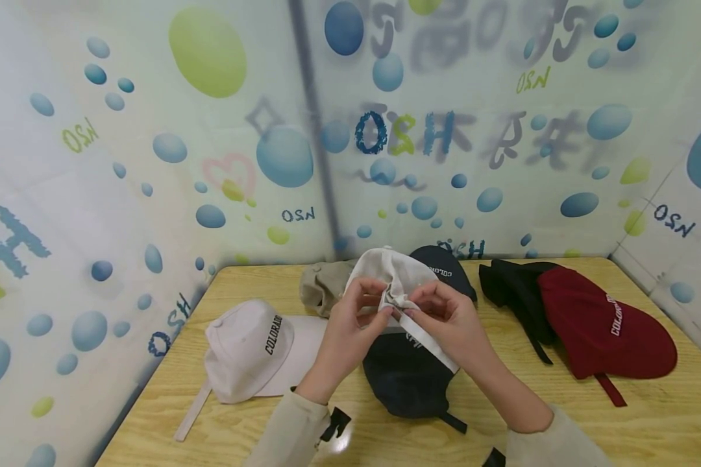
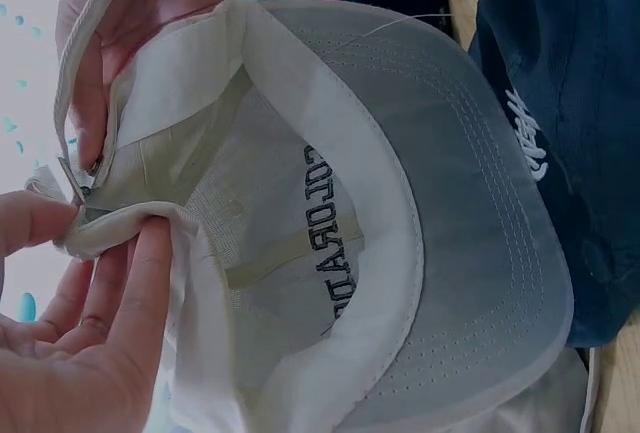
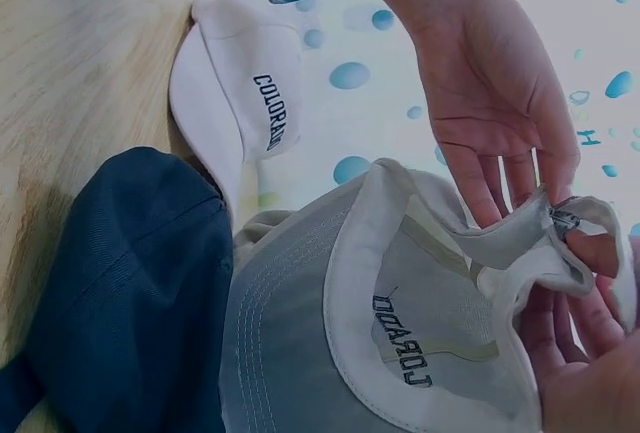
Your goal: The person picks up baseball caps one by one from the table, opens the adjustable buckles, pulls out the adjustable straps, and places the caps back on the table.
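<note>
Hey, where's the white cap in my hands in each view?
Head: white cap around centre, slightly low.
Left wrist: white cap across the middle, underside showing.
Right wrist: white cap from lower centre rightward.
Shared landmark: the front navy cap, respectively below, right, left of it.

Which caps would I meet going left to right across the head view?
Pale pinkish cap, white cap, black cap, dark red cap; the other caps overlap too much to place.

2 hands [image 1: 353, 318] [image 1: 452, 318]; 1 table [image 1: 648, 428]; 1 grey-white cap [image 1: 388, 266]; 1 pinkish-white cap [image 1: 245, 350]; 1 beige cap [image 1: 320, 288]; 2 navy caps [image 1: 409, 389] [image 1: 444, 263]; 1 red cap [image 1: 602, 331]; at least 1 black cap [image 1: 511, 288].
</note>
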A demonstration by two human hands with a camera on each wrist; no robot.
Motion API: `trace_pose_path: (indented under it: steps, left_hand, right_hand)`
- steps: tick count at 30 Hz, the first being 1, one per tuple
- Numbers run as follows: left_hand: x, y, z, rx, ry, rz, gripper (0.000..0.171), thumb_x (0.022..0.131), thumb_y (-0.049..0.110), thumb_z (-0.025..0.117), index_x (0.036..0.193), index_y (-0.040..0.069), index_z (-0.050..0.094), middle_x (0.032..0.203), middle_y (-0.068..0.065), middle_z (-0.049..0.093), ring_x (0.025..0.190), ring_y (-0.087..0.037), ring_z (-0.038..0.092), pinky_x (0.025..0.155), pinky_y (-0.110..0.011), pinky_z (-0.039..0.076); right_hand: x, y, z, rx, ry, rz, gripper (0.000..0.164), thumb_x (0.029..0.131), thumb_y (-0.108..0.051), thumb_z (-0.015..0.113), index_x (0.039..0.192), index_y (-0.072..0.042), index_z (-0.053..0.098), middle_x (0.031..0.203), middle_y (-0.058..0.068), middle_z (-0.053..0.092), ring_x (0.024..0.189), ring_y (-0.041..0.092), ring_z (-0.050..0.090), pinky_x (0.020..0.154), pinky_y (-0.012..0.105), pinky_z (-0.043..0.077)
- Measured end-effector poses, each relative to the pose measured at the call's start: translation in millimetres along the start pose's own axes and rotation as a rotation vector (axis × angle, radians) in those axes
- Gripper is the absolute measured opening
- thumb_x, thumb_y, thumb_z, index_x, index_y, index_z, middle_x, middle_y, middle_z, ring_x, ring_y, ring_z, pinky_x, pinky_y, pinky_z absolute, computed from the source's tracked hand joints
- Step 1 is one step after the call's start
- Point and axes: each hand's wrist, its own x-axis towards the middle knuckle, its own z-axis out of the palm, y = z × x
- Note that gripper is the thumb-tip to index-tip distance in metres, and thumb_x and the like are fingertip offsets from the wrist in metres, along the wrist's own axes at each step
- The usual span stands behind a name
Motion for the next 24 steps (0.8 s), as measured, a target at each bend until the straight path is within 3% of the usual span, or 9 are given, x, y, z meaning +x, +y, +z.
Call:
trace_pose_path:
  steps: [3, 6, 16, 20, 24]
  left_hand:
    - [-0.2, -1.5, -0.6, -0.001, 0.013, 0.001, 0.026, 0.096, 0.005, 0.063, 0.121, 0.007, 0.055, 0.115, -0.013, 0.063, 0.104, -0.028, 0.067, 0.082, -0.023, 0.057]
    - [-0.1, -2.4, -1.8, -0.005, 0.020, -0.003, 0.026, 0.096, 0.004, 0.063, 0.120, 0.006, 0.056, 0.114, -0.014, 0.064, 0.102, -0.028, 0.067, 0.080, -0.021, 0.057]
    - [-1.5, -2.7, -12.0, 0.038, 0.079, -0.030, 0.023, 0.097, 0.001, 0.057, 0.119, 0.008, 0.058, 0.111, -0.013, 0.067, 0.095, -0.024, 0.064, 0.074, -0.022, 0.052]
    - [-1.6, -4.4, -17.5, 0.054, 0.100, -0.038, 0.022, 0.098, 0.001, 0.056, 0.119, 0.009, 0.059, 0.112, -0.011, 0.068, 0.093, -0.019, 0.063, 0.073, -0.022, 0.049]
    - [-2.3, -4.2, -22.4, 0.041, 0.111, -0.059, 0.022, 0.098, 0.002, 0.056, 0.119, 0.010, 0.059, 0.112, -0.010, 0.068, 0.094, -0.018, 0.062, 0.074, -0.023, 0.048]
  right_hand:
    - [0.5, 1.4, -0.6, 0.005, -0.011, 0.004, 0.017, 0.090, -0.001, 0.071, 0.104, 0.004, 0.064, 0.093, -0.011, 0.074, 0.078, 0.011, 0.066, 0.072, 0.023, 0.057]
    - [0.6, 2.7, -1.4, 0.013, -0.026, -0.003, 0.017, 0.090, -0.002, 0.070, 0.106, 0.004, 0.065, 0.092, -0.019, 0.072, 0.078, 0.011, 0.066, 0.071, 0.023, 0.057]
    - [-1.6, 1.3, -6.4, 0.068, -0.057, 0.007, 0.020, 0.093, -0.001, 0.066, 0.109, 0.007, 0.061, 0.093, -0.017, 0.073, 0.076, 0.012, 0.065, 0.068, 0.023, 0.056]
    - [-2.0, 0.9, -8.1, 0.108, -0.048, 0.018, 0.014, 0.092, 0.001, 0.066, 0.105, -0.006, 0.066, 0.094, -0.016, 0.073, 0.078, 0.011, 0.064, 0.071, 0.021, 0.056]
    - [-2.2, 0.9, -10.1, 0.153, -0.034, 0.040, 0.026, 0.091, 0.004, 0.065, 0.101, -0.020, 0.068, 0.096, -0.016, 0.072, 0.083, 0.008, 0.064, 0.079, 0.018, 0.057]
